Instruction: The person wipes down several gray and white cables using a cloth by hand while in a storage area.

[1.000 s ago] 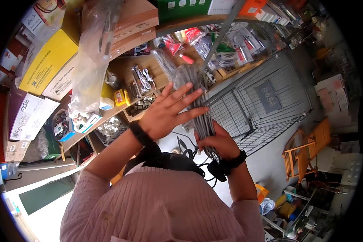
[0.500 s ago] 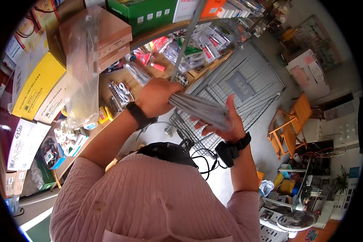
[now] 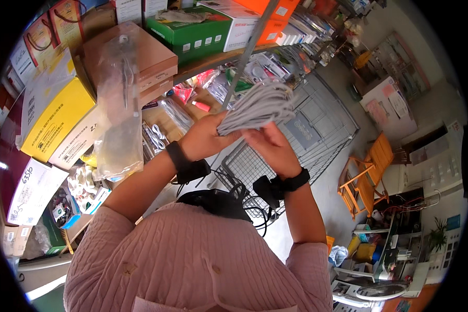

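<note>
a bundle of looped gray cable (image 3: 261, 106) is held up in front of the upper left part of the wire cart (image 3: 303, 131), overlapping it in view. the left hand (image 3: 207, 136), left of the cart, has its fingers wrapped around the bundle's left end. the right hand (image 3: 274, 150), in front of the cart, touches the bundle's lower edge with bent fingers; whether they grip it, i cannot tell. the wooden chair (image 3: 368, 177) stands right of the cart, and the yellow box (image 3: 62, 127) sits well left of it.
</note>
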`<state>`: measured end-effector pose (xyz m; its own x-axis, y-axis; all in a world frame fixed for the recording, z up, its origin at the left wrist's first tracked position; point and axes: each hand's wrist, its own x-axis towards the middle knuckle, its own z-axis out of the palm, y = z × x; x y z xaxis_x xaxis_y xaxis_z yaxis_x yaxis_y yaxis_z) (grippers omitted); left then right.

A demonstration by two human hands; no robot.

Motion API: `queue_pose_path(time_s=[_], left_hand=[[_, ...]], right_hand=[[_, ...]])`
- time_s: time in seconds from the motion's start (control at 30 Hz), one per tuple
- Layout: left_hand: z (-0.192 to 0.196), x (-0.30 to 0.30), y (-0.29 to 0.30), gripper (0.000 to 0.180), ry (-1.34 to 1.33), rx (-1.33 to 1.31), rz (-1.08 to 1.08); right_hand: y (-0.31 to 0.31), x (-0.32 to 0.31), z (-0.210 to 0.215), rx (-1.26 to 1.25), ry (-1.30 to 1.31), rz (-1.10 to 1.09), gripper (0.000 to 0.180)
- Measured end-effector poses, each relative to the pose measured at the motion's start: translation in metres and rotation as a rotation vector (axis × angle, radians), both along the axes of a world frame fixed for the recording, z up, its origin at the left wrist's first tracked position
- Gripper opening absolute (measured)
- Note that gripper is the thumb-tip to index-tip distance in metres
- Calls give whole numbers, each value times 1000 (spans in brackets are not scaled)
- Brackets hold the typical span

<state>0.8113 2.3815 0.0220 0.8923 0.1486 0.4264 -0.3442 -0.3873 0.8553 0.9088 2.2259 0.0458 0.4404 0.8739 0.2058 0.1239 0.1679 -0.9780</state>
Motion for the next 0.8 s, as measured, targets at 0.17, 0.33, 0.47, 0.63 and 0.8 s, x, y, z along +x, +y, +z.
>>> queue_pose_path(time_s=[0.17, 0.33, 0.47, 0.63, 0.8], left_hand=[[8, -8, 10, 21, -257, 605, 263], [3, -11, 5, 10, -401, 1035, 348], [8, -9, 7, 2, -413, 1135, 321], [11, 4, -9, 5, -393, 1143, 250], [26, 12, -20, 4, -376, 1245, 220]], right_hand=[[-15, -9, 17, -31, 683, 211, 50], [-37, 3, 14, -366, 373, 484, 76], [-55, 2, 23, -541, 145, 421, 71], [-37, -14, 17, -535, 62, 297, 65], [-27, -26, -13, -388, 86, 50, 39]])
